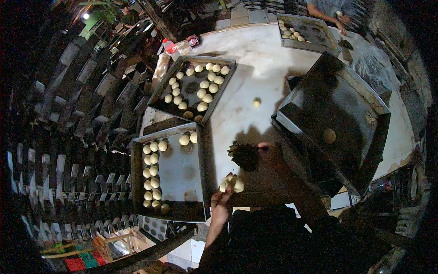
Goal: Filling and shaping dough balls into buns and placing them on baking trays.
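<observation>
Near the table's front edge, my left hand (220,205) has its fingers closed on a piece of pale dough (232,183), which looks pulled into lobes. My right hand (267,150) is in deep shadow beside a dark, ragged clump (243,156) on the table. Only a fingertip catches the light, so its grip cannot be made out, nor whether it touches the clump. Farther off, a single dough ball (257,102) lies on the white tabletop. To my left stands a metal tray (180,171) with rows of dough balls (154,170) along its left and far sides.
A second tray (159,102) of dough balls stands beyond the first. At right, a large dark tray (319,109) sits askew over another. Across the table a person's hands (342,20) work by another tray (315,44). Clear plastic (372,68) and a red-capped bottle (169,47) lie at the edges.
</observation>
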Demonstrator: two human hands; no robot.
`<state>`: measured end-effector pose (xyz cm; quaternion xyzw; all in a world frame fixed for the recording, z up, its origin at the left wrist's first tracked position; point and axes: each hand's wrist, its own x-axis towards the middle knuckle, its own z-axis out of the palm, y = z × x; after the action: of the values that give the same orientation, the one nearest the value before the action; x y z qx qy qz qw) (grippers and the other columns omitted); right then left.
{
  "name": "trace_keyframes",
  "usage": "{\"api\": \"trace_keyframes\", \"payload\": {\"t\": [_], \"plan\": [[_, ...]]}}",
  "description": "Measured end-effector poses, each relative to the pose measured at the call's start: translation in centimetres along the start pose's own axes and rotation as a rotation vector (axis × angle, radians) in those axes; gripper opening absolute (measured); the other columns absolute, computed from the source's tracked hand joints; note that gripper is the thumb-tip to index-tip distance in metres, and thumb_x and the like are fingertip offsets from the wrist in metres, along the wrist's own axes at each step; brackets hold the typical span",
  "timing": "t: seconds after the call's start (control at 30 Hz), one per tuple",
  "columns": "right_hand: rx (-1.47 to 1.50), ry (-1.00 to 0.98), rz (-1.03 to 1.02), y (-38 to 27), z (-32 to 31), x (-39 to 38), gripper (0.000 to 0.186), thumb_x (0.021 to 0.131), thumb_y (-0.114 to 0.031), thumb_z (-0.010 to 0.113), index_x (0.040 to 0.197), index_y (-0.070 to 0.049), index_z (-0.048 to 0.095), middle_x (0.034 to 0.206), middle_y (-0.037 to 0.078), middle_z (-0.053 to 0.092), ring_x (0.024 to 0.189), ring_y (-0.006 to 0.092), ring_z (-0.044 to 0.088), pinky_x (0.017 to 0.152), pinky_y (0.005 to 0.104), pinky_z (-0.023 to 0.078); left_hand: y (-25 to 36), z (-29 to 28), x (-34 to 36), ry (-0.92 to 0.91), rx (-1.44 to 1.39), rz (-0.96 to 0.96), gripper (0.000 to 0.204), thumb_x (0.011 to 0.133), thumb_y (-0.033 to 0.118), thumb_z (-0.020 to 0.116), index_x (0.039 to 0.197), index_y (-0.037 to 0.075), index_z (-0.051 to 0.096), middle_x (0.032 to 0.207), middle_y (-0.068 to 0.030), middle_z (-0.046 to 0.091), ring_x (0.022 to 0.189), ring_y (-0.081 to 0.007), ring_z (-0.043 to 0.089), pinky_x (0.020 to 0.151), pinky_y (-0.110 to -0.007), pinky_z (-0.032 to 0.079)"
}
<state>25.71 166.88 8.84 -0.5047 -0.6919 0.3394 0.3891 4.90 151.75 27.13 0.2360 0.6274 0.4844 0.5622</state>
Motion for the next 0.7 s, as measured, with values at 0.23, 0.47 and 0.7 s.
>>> {"api": "trace_keyframes", "payload": {"t": [0.23, 0.47, 0.7], "plan": [[0.676, -0.05, -0.104, -9.8, -2.3, -3.2, 0.023, 0.081, -0.006, 0.065, 0.103, -0.001, 0.062, 0.106, 0.011, 0.065, 0.103, 0.0228, 0.061, 0.088, 0.0365, 0.047, -1.9, 1.5, 2.6, -0.076, -0.045, -0.027, 0.033, 0.09, 0.028, 0.061, 0.109, 0.0, 0.061, 0.104, -0.0053, 0.063, 0.093, -0.0141, 0.059, 0.081, -0.028, 0.047], [0.378, -0.14, -0.357, -20.4, -1.6, -6.8, 0.046, 0.081, -0.007, 0.066, 0.126, -0.006, 0.054, 0.1, 0.003, 0.062, 0.074, 0.0072, 0.055, 0.063, 0.0233, 0.045, -2.6, -0.5, -0.3, -0.132, -0.212, 0.213, 0.033, 0.094, 0.021, 0.054, 0.12, 0.001, 0.054, 0.104, -0.0077, 0.062, 0.094, -0.0148, 0.058, 0.08, -0.028, 0.048], [0.629, -0.116, 0.001, -28.1, 3.3, -10.8, 0.017, 0.088, -0.006, 0.06, 0.091, 0.011, 0.063, 0.1, 0.01, 0.058, 0.068, 0.0131, 0.06, 0.062, 0.0245, 0.051, -1.3, -7.1, -7.1, -0.086, -0.067, 0.671, 0.045, 0.097, 0.019, 0.046, 0.134, -0.002, 0.034, 0.123, -0.0141, 0.048, 0.111, -0.0221, 0.049, 0.094, -0.032, 0.039]]}}
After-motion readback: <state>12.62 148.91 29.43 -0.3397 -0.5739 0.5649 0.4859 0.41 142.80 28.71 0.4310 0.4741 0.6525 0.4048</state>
